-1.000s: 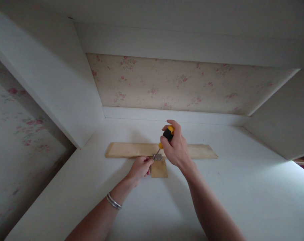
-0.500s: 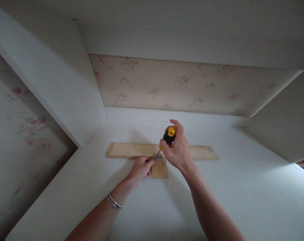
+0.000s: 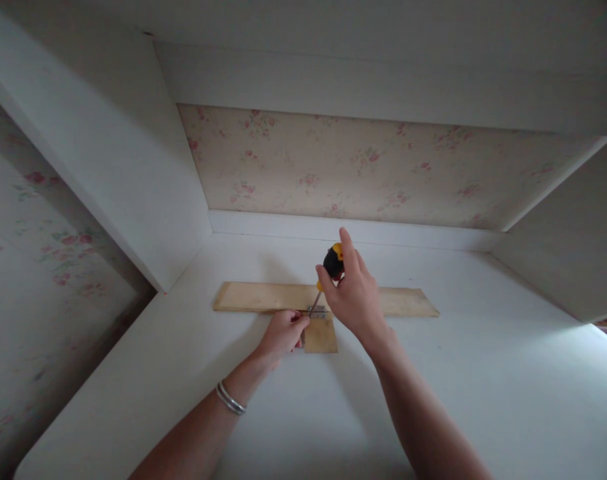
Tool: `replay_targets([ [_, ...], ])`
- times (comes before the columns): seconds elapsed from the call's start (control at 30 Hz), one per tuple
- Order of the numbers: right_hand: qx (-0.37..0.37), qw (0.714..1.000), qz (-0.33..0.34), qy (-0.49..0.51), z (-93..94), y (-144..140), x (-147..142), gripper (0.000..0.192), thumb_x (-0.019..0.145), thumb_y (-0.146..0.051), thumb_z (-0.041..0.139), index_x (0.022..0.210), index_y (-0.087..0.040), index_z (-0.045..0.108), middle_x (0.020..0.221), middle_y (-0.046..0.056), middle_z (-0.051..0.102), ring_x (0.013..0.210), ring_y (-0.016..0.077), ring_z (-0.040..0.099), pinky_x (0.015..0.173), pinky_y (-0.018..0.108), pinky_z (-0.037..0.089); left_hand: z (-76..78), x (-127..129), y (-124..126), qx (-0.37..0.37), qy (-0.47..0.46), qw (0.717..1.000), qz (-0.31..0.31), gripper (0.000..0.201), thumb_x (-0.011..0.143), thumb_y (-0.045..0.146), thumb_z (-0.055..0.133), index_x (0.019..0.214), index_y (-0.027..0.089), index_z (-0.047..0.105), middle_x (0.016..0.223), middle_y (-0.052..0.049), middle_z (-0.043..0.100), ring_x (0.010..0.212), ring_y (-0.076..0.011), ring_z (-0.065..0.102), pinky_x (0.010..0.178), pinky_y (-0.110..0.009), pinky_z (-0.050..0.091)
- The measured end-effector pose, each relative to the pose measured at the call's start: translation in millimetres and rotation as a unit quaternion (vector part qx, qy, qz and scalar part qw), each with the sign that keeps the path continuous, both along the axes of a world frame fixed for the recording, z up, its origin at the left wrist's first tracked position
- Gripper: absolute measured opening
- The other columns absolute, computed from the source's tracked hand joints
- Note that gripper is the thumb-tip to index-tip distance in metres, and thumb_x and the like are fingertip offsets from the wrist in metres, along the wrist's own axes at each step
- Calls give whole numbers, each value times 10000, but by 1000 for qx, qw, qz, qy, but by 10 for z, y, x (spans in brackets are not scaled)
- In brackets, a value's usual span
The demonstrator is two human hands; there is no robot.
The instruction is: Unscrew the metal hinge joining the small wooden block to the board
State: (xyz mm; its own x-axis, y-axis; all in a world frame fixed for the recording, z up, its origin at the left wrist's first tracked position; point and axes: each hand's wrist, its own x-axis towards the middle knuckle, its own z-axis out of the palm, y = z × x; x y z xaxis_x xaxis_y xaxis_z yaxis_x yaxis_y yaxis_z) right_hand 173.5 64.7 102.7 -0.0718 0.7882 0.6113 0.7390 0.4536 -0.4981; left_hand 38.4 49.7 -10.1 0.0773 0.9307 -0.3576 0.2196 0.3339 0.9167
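Observation:
A yellow and black screwdriver is in my right hand, its handle between thumb and fingers and the index finger raised. The shaft slants down to a small metal hinge. That hinge spans the joint between a long wooden board and a short wooden piece. My left hand is closed at the hinge's left end, fingertips pinched beside the screwdriver tip. Whatever the left fingers pinch is too small or hidden to make out.
The wood lies on a white surface. White panels rise at the left and right. Behind is a raised back edge below flowered wallpaper, with a white shelf overhead.
My right fingers have shifted on the screwdriver handle, which has turned and shows less yellow. The index finger has straightened upward. My left hand stays at the hinge.

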Motion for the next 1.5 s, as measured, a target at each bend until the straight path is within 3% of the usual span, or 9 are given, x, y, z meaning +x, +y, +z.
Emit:
replay_targets([
  [0.1,-15,1000,25,1,7,-13,3,742,835,-224,481,1482,-262,119,1174,103,549,861,211,589,694,344,492,-12,-3,3,4,0,1000,1,210,806,338,514,703,160,554,433,54,452,363,-74,402,350,-185,238],
  [0.3,3,1000,-5,7,-7,-12,-11,649,836,-351,538,1426,-248,288,1193,107,547,923,241,591,725,375,504,-5,-2,3,5,4,1000,-2,222,810,342,512,699,155,559,425,49,456,359,-75,398,357,-190,235],
  [0.47,-15,999,26,15,-16,-19,-14,763,837,-245,474,1487,-260,74,1282,116,506,922,227,596,740,382,512,10,0,3,0,19,1000,-3,231,807,356,513,710,153,567,433,47,463,374,-76,417,362,-185,239],
  [0.63,5,999,-29,-11,19,-42,-37,568,808,-376,546,1338,-245,390,1172,112,546,935,264,585,712,398,508,-17,-3,10,4,16,1000,-6,234,809,368,507,725,157,567,435,43,466,377,-84,420,351,-189,237],
  [0.83,-37,999,-10,-10,44,-59,-24,710,808,-236,450,1456,-241,160,1164,110,570,815,228,610,701,386,494,-23,-4,11,3,7,1000,-2,223,803,354,516,723,151,566,448,44,467,377,-80,427,355,-186,243],
  [1.0,-39,999,-35,5,26,-63,-52,576,803,-361,516,1342,-239,353,1158,107,582,784,238,618,683,396,485,14,1,-1,-5,6,1000,1,225,804,362,517,728,154,558,451,50,465,374,-75,417,352,-187,239],
  [1.2,-52,998,-8,44,1,-60,-48,736,772,-217,470,1441,-258,164,1109,90,604,742,213,618,682,383,485,17,2,-1,-1,9,1000,-1,243,806,374,519,700,157,546,437,51,460,369,-73,406,353,-189,237],
  [1.37,11,999,-17,45,3,-40,-40,453,791,-280,531,1232,-239,437,1078,87,576,866,225,590,708,377,493,7,-1,0,-4,7,1000,0,239,811,372,516,730,153,566,434,51,457,373,-75,415,353,-183,241],
  [1.5,47,998,-9,49,-8,-28,-51,373,824,-333,558,1185,-249,520,1130,90,532,872,198,580,704,345,504,-1,-2,1,6,7,1000,-6,242,813,364,512,744,143,583,437,45,465,373,-74,418,352,-182,235],
])
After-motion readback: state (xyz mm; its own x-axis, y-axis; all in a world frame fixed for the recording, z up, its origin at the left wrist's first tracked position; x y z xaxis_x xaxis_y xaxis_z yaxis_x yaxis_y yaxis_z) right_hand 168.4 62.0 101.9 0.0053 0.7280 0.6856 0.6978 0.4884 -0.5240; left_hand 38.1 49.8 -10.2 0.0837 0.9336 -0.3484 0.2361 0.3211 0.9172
